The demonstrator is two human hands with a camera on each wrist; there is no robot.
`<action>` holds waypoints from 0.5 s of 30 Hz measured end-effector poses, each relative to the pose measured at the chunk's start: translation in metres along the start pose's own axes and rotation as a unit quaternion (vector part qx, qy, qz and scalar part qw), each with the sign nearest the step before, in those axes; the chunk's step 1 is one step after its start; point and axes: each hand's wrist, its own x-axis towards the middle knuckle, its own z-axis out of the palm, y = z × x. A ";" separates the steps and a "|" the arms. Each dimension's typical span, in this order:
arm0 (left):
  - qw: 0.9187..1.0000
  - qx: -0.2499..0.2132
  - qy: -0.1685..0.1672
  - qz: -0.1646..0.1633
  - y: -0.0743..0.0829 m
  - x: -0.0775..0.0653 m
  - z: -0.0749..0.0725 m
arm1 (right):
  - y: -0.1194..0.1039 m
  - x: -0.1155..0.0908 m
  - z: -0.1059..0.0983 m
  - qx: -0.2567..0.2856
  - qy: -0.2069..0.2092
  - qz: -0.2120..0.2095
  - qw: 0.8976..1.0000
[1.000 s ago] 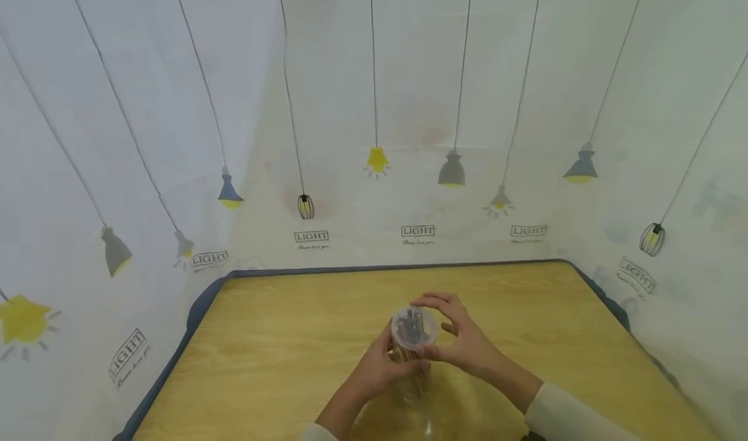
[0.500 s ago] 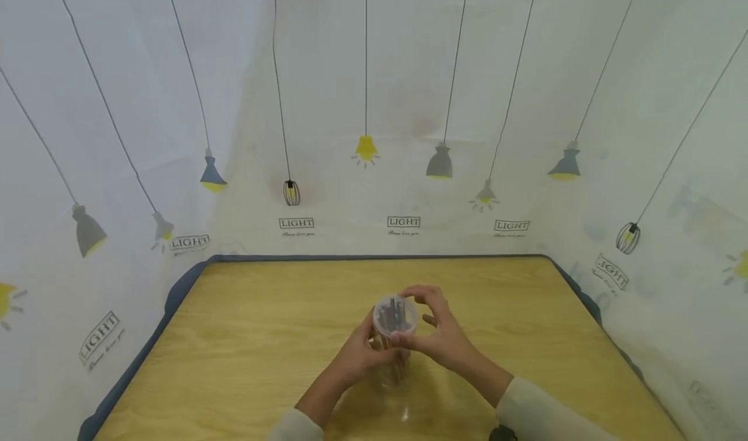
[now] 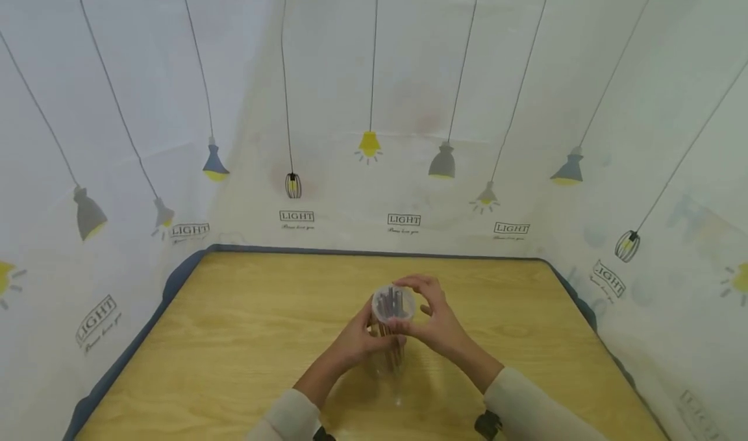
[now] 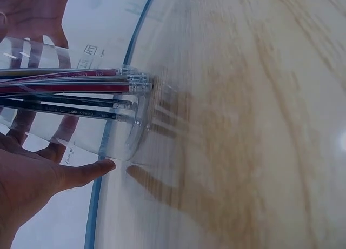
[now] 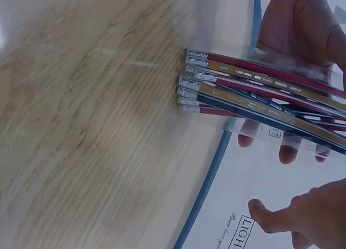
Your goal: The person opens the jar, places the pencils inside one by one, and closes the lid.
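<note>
A clear plastic jar (image 3: pixel 387 363) stands near the middle of the table, slightly tilted in the head view. Its round translucent lid (image 3: pixel 382 293) faces up. Inside, several pencils (image 5: pixel 254 76) in red, gold and dark colours have their eraser ends at the bottom, also visible in the left wrist view. My left hand (image 3: pixel 353 340) grips the jar's upper body, thumb in front and fingers behind. My right hand (image 3: pixel 435 321) pinches the lid's edge, thumb at the near side and fingers curved over the far side.
The wood-grain table (image 3: pixel 263 337) has a blue edge (image 3: pixel 374 252) at the back. Pale walls printed with hanging lamps (image 3: pixel 442 162) and LIGHT labels surround it on three sides. Dark wrist gear (image 3: pixel 487 423) sits at the right sleeve (image 3: pixel 532 405).
The head view has shifted, so the jar and hands appear further left and higher. Both hands keep nearly the same hold on jar and lid.
</note>
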 end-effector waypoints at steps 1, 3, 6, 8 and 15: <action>1.000 0.003 -0.001 0.002 0.001 0.001 0.000 | -0.001 0.000 0.000 -0.001 0.005 0.004 1.000; 1.000 0.010 -0.002 0.004 0.002 0.003 0.001 | -0.002 -0.001 -0.001 -0.003 0.015 0.014 1.000; 1.000 0.030 0.001 0.008 0.004 0.005 -0.002 | -0.004 0.000 0.001 -0.003 0.027 0.029 0.999; 0.999 0.050 0.002 0.010 0.006 0.006 -0.005 | -0.005 0.000 0.002 -0.001 0.031 0.031 0.999; 0.994 0.105 -0.018 0.039 0.023 -0.010 -0.026 | -0.008 -0.019 -0.022 -0.040 0.050 0.000 0.998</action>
